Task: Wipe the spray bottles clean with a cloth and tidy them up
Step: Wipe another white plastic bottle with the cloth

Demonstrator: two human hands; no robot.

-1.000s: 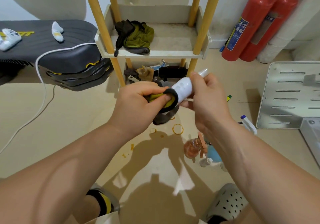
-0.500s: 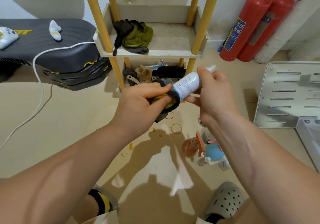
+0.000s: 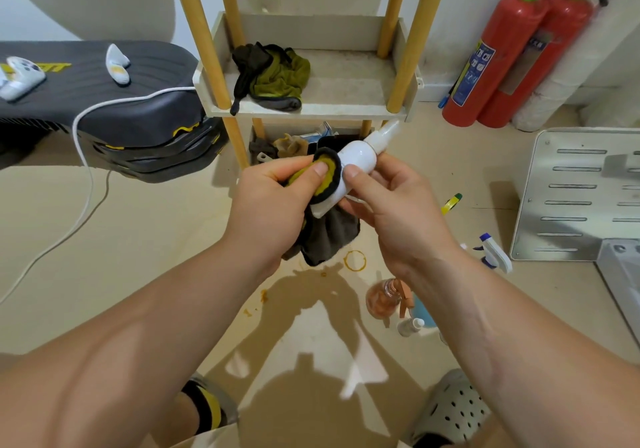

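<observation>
My left hand (image 3: 273, 205) grips a grey and yellow cloth (image 3: 329, 233) wrapped round the lower body of a small white spray bottle (image 3: 358, 157). My right hand (image 3: 394, 205) holds the same bottle from the right, thumb on its side. The bottle is tilted, its capped nozzle pointing up and right. More bottles stand on the floor under my right forearm: an orange one (image 3: 382, 298), a blue one (image 3: 420, 311), a small white one (image 3: 410, 326). A white trigger sprayer with a blue tip (image 3: 493, 250) lies further right.
A wooden-post shelf rack (image 3: 311, 108) stands ahead, with another olive cloth (image 3: 273, 73) on its shelf and clutter below. Two red fire extinguishers (image 3: 502, 56) lean at the right wall. A metal panel (image 3: 581, 195) lies right; a dark padded bench (image 3: 104, 108) with a white cable is left.
The bottle has slid down into the cloth, so my left hand now covers more of its body. My right hand has shifted its grip lower along the bottle.
</observation>
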